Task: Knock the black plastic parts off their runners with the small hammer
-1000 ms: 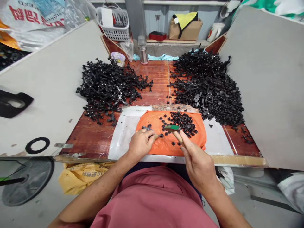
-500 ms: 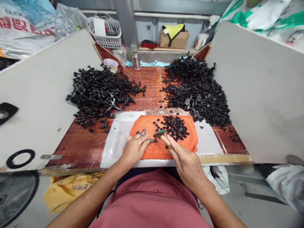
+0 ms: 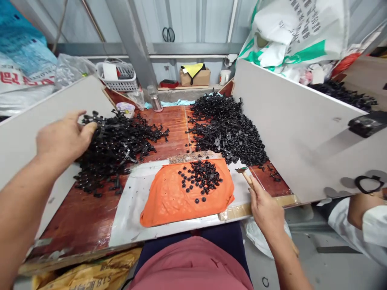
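My left hand [image 3: 65, 135] is at the left edge of the left pile of black jointed parts [image 3: 117, 141], thumb and forefinger apart; whether it holds a part cannot be made out. My right hand [image 3: 266, 205] grips the wooden handle of a small hammer [image 3: 245, 175], its head over the white sheet right of the orange cloth [image 3: 169, 197]. Small black round pieces [image 3: 205, 175] lie scattered on the cloth's upper right. A larger heap of black parts [image 3: 229, 129] sits behind the cloth on the right.
Grey boards [image 3: 290, 133] flank the reddish wooden table [image 3: 172, 121]. At the back stand a steel flask [image 3: 155, 100], a grey basket [image 3: 119, 80] and a cardboard box [image 3: 196, 77]. Another person's arm [image 3: 359, 209] shows at the right edge.
My left hand has left the cloth and reached the left pile; the jointed part is gone from the cloth. My right hand has moved right with the hammer. The view has shifted.
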`<control>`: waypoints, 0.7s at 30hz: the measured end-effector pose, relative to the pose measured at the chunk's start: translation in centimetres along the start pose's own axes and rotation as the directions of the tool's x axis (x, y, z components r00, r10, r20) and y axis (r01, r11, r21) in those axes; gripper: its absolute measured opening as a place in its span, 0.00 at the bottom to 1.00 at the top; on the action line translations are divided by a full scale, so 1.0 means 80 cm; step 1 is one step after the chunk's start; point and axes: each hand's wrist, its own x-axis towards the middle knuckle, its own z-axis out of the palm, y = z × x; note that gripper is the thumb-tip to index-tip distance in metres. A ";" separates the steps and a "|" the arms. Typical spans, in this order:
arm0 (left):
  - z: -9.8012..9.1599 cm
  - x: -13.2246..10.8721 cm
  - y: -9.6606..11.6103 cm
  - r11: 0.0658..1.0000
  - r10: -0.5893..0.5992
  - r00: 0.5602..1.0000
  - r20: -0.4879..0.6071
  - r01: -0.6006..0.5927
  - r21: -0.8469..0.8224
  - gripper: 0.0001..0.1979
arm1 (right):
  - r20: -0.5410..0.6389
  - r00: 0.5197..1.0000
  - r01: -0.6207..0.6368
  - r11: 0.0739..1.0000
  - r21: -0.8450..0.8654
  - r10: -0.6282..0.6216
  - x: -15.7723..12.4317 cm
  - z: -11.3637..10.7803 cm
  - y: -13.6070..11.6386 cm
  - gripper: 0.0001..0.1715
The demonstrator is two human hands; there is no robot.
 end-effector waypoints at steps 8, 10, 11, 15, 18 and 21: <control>0.093 -0.062 0.226 0.667 0.709 0.667 0.229 -0.528 -0.526 0.13 | -0.054 0.998 0.018 0.980 -0.200 -0.030 0.002 0.033 -0.023 0.30; 0.120 -0.081 0.300 0.686 0.711 0.621 0.331 -0.507 -0.523 0.13 | -0.076 0.996 0.034 0.979 -0.199 -0.050 -0.001 0.038 -0.020 0.31; 0.131 -0.087 0.332 0.716 0.682 0.641 0.351 -0.489 -0.498 0.13 | -0.094 0.994 0.043 0.980 -0.194 -0.062 -0.003 0.040 -0.018 0.31; 0.161 -0.099 0.418 0.826 0.552 0.729 0.404 -0.411 -0.387 0.19 | -0.182 0.980 0.050 0.988 -0.145 -0.076 -0.006 0.047 -0.012 0.30; 0.175 -0.099 0.439 0.857 0.504 0.757 0.416 -0.381 -0.346 0.22 | -0.228 0.972 0.035 0.995 -0.096 -0.056 -0.007 0.049 -0.012 0.29; 0.180 -0.091 0.434 0.850 0.511 0.762 0.398 -0.379 -0.367 0.18 | -0.246 0.968 0.030 0.997 -0.078 -0.048 -0.007 0.048 -0.013 0.26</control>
